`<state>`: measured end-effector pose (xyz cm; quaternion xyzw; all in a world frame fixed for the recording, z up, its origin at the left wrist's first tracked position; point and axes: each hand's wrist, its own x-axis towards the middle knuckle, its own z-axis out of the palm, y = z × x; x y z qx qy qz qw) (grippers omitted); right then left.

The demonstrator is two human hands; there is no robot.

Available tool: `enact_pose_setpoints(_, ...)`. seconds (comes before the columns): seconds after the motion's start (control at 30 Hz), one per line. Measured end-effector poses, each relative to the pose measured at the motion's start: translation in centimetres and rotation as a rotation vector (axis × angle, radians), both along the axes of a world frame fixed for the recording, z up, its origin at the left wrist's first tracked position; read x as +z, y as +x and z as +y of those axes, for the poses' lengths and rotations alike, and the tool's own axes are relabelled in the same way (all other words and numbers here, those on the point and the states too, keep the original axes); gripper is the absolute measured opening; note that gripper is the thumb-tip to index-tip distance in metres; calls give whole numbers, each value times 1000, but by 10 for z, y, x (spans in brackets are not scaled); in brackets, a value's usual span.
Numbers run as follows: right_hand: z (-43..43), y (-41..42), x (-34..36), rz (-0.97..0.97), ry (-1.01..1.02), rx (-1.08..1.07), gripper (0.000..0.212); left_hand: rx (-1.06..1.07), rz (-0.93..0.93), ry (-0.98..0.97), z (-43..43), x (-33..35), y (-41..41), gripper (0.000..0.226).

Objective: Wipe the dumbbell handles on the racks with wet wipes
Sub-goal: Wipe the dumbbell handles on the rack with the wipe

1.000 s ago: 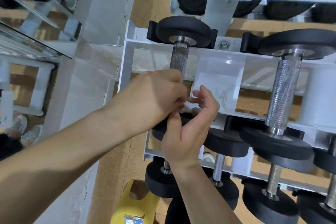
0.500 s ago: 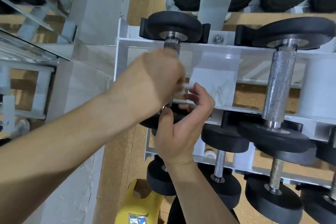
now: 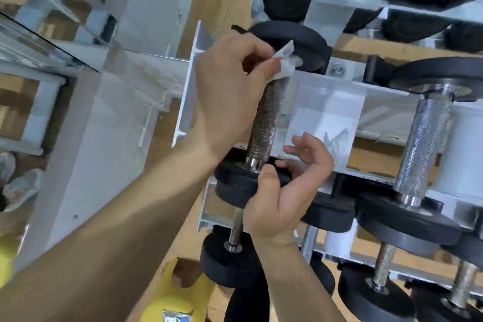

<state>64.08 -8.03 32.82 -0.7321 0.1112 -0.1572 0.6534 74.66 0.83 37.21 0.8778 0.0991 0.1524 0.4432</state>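
My left hand (image 3: 230, 91) grips wet wipe (image 3: 286, 68) at top of dumbbell handle (image 3: 261, 123); right hand (image 3: 285, 191) loosely open, thumb on lower plate (image 3: 235, 188).

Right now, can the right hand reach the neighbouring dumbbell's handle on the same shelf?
Likely yes: the right hand is empty by the near plate, and nothing stands between it and the neighbouring handle. The wet wipe, though, is in the left hand.

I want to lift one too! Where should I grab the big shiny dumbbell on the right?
Probably its rough metal handle, at the middle, reaching from the open front. The wide black plates block both ends, and only the bar looks narrow enough to wrap.
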Motion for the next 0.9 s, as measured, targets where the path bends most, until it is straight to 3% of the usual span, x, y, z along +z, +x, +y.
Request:
enact_pose_setpoints(0.13, 2, 0, 2, 6, 1, -15, 54, 23, 207, -207, 7, -3, -28, 8)
enact_pose_setpoints(0.3, 6, 1, 6, 23, -14, -40, 59, -142, 541, -249, 34, -2, -73, 9)
enact_pose_setpoints(0.37, 7, 1, 6, 26, -15, -46, 60, -185, 556, -253, 36, 1, -68, 15)
enact_pose_setpoints(0.5, 8, 1, 6, 44, 7, -36, 59, -45, 409, -299, 26, -11, -30, 27)
enact_pose_setpoints(0.7, -3, -1, 14, 198, -3, 73, 51, -111, 478, -713, 22, -13, 11, 23)
enact_pose_setpoints(0.83, -20, 0, 32, 371, -200, 183, 37, -317, 665, -539, 27, -24, -25, 29)
enact_pose_setpoints(0.9, -19, 9, 42, 485, -162, 185, 35, -347, 703, -482, 27, -25, -37, 27)
